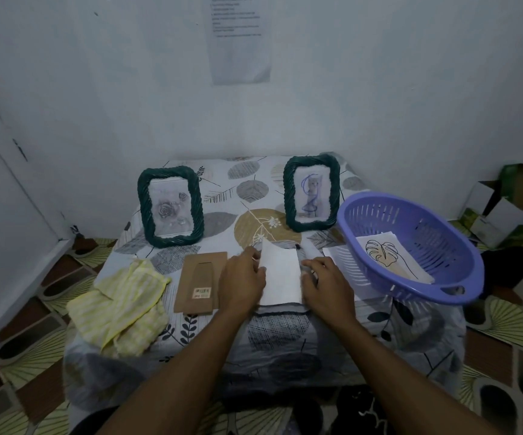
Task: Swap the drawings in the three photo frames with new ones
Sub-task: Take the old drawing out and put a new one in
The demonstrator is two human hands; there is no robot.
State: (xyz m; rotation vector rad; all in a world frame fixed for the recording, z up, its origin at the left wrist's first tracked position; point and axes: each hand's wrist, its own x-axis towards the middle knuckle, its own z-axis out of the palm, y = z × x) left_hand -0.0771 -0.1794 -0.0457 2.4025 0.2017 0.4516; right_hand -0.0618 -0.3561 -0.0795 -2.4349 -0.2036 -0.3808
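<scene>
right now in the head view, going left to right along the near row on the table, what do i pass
yellow cloth → cardboard backing → left hand → white sheet → right hand → purple basket

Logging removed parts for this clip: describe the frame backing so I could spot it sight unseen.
On the leaf-print table, look in front of the left green frame, which holds a rose drawing. Between the yellow cloth and the left hand, which holds a white paper, lies the backing board. It is the only flat brown panel, with a stand flap and a small label.
</scene>
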